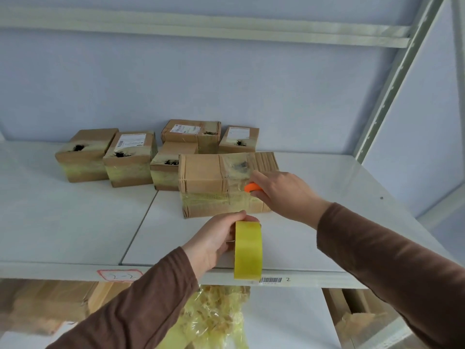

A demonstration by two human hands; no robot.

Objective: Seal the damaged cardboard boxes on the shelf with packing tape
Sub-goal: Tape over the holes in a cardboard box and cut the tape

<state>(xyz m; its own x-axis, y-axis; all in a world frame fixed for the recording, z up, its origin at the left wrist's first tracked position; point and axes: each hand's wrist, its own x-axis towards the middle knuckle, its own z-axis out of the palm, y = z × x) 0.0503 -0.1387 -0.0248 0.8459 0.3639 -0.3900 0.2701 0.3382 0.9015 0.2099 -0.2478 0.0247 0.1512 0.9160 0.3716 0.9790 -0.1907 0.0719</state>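
A wide cardboard box (206,175) lies nearest me on the white shelf (75,222), with clear tape over a dark torn spot on its top. My left hand (216,240) grips a yellow tape roll (247,250) in front of the box, and a strip of tape runs from the roll up to the box's front face. My right hand (281,192) rests against the box's right front edge and holds an orange cutter (253,187). Behind it stand several smaller boxes (128,159) with dark holes in their tops.
The shelf's front lip carries a handwritten label (120,275) and a barcode sticker (271,280). A metal upright (392,81) rises at the right. Crumpled yellowish tape (216,316) hangs below the shelf, and more cardboard (45,303) sits on the lower level.
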